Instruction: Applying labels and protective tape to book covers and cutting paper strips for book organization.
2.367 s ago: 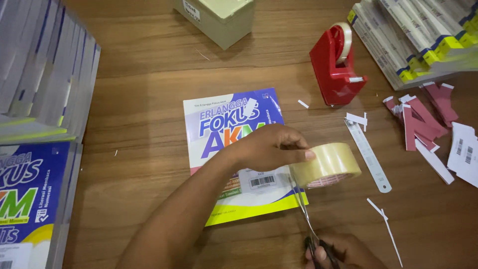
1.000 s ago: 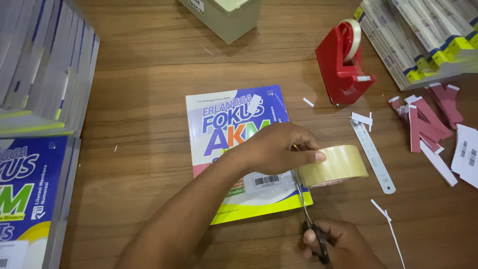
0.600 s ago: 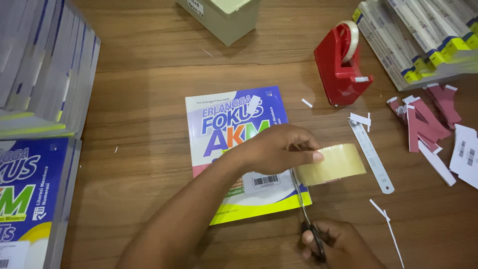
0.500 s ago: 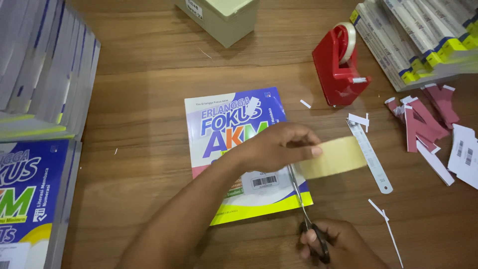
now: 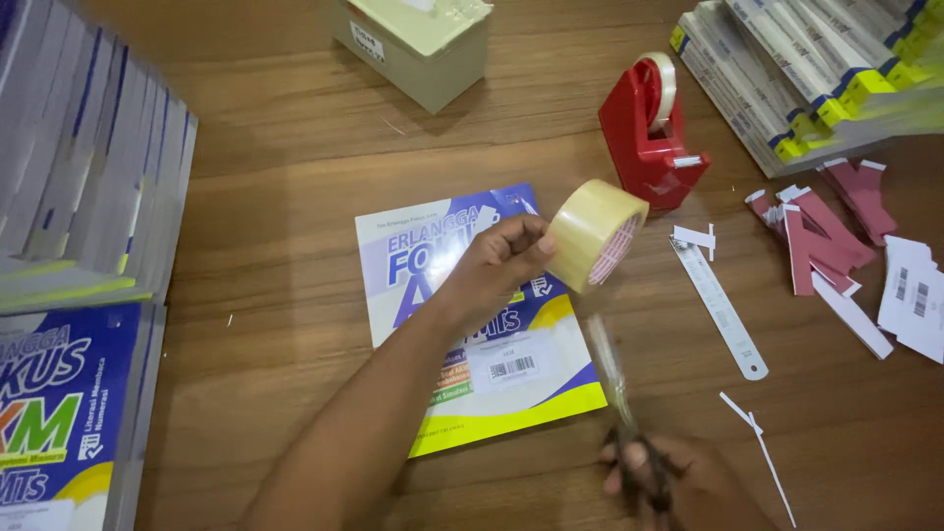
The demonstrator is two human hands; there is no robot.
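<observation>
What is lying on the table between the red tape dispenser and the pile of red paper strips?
In the head view, a clear ruler and a small white paper scrap lie there, on bare wooden table.

A pale cream cardboard box stands at the top centre of the frame, with a small white label on its near side. At the centre, a white rectangular barcode sticker sits on the lower part of the purple, white and yellow book cover. At the right edge lie loose white barcode labels, overlapping one another, and just left of them a scatter of dark pink label strips with white ends
</observation>
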